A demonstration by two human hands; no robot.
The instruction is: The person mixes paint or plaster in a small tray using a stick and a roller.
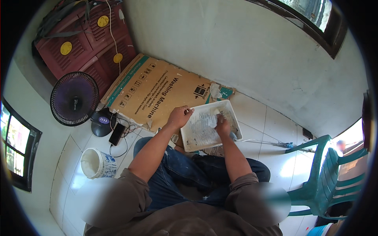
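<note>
A white paint tray (189,145) with dark specks and a ribbed, paint-smeared bottom sits tilted in front of my crossed legs. My left hand (181,117) is closed on its upper left rim. Inside the tray, toward its right side, my right hand (223,126) is closed around a whitish thing (212,119) pressed to the ribbed bottom. Its kind is unclear, since the hand covers part of it. Behind my right wrist, a thin pale pole (262,141) runs from the tray's right edge toward the chair.
Flattened cardboard (157,90) lies beyond the tray along the wall. To the left stand a white bucket (98,164), a dark fan (75,98) and a phone (117,134) among cables. A green plastic chair (321,177) is at the right. A maroon cabinet (84,43) fills the far left corner.
</note>
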